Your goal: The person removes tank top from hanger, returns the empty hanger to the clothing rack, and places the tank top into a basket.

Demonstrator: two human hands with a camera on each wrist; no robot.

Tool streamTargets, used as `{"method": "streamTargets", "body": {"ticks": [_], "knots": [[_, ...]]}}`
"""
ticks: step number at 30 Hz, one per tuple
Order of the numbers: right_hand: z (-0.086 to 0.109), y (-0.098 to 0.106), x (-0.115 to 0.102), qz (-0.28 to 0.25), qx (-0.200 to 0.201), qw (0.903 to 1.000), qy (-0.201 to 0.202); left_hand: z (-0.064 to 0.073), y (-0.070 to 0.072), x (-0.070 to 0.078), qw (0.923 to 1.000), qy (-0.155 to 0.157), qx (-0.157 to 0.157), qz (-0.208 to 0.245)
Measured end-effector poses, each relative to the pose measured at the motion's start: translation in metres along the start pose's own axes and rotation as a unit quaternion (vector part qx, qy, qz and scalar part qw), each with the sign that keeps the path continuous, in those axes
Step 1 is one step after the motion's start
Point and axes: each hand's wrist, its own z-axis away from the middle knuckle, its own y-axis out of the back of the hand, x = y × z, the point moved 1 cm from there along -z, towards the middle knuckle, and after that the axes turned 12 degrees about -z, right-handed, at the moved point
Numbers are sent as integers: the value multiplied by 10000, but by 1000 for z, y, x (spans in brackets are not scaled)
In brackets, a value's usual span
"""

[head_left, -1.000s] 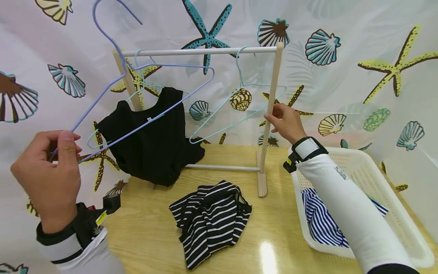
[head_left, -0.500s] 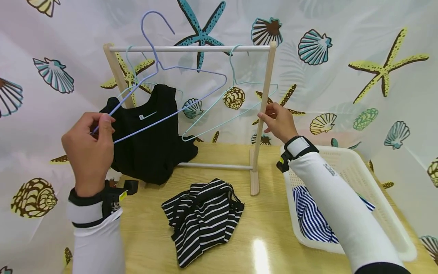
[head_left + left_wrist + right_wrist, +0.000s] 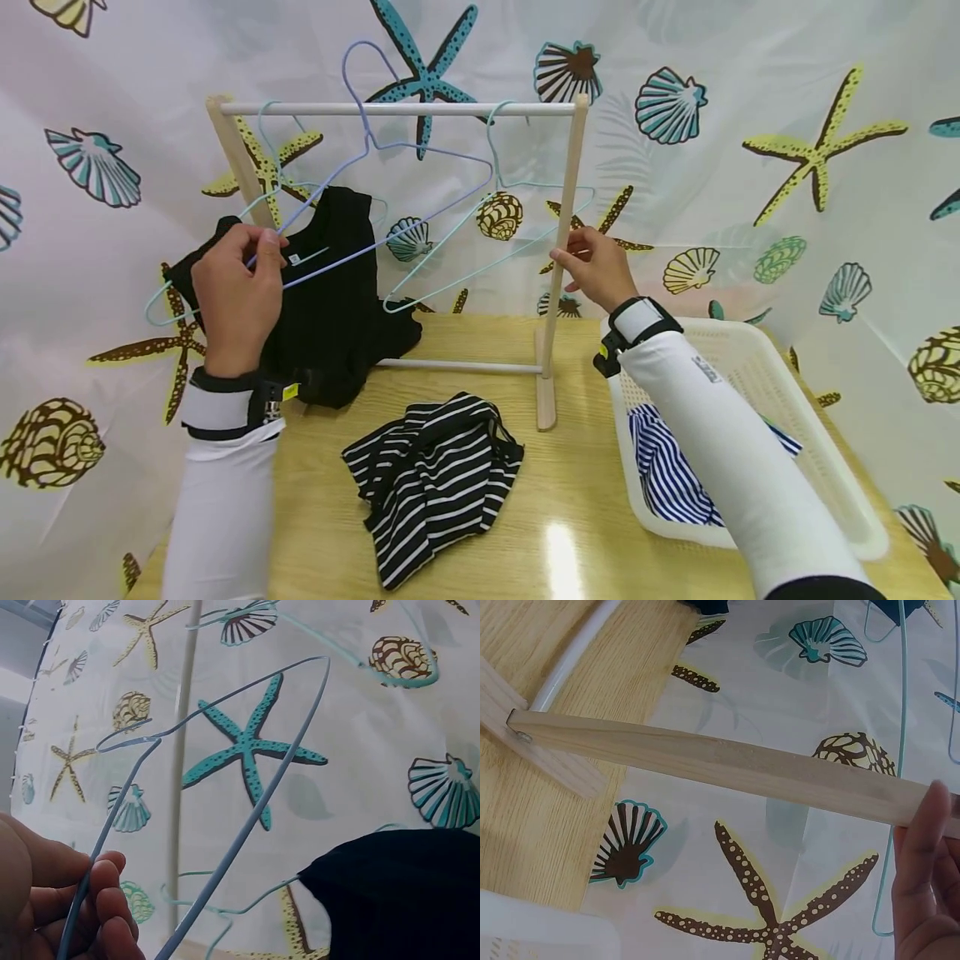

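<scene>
My left hand (image 3: 238, 300) pinches one end of a lavender-blue clothes hanger (image 3: 367, 129) between thumb and fingers. The hanger tilts in front of the rack, its hook above the level of the white rail (image 3: 435, 109). Nothing hangs on it. Whether the hook touches the rail I cannot tell. My right hand (image 3: 600, 267) grips the right wooden post (image 3: 705, 757) of the rack, thumb in front. A black sleeveless top (image 3: 330, 308) hangs on a mint hanger at the rack's left, partly behind my left hand. Another mint hanger (image 3: 442, 242) hangs bare near the right post.
A black-and-white striped garment (image 3: 442, 483) lies crumpled on the wooden table (image 3: 300, 500) before the rack. To the right stands a white plastic basket (image 3: 750, 342) with a blue-and-white striped garment (image 3: 667, 467) inside, partly behind my right forearm. A seashell-printed curtain (image 3: 690, 167) hangs behind.
My left hand has carried the lavender-blue hanger rightward and away from me, toward the rack's rail. My right hand keeps its hold on the post. The whole head view has shifted slightly.
</scene>
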Motion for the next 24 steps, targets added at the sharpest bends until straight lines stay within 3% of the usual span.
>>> {"method": "streamTargets", "body": {"ticks": [12, 17, 24], "knots": [[11, -17, 7, -230, -7, 9996, -149, 21, -23, -19, 9985, -75, -544, -4], [11, -13, 6, -229, -3, 9997, -67, 23, -34, -17, 9974, -236, -645, 200], [6, 1, -2, -169, 106, 9998, 2, 16, -52, -8, 9960, -371, -690, 439]]}}
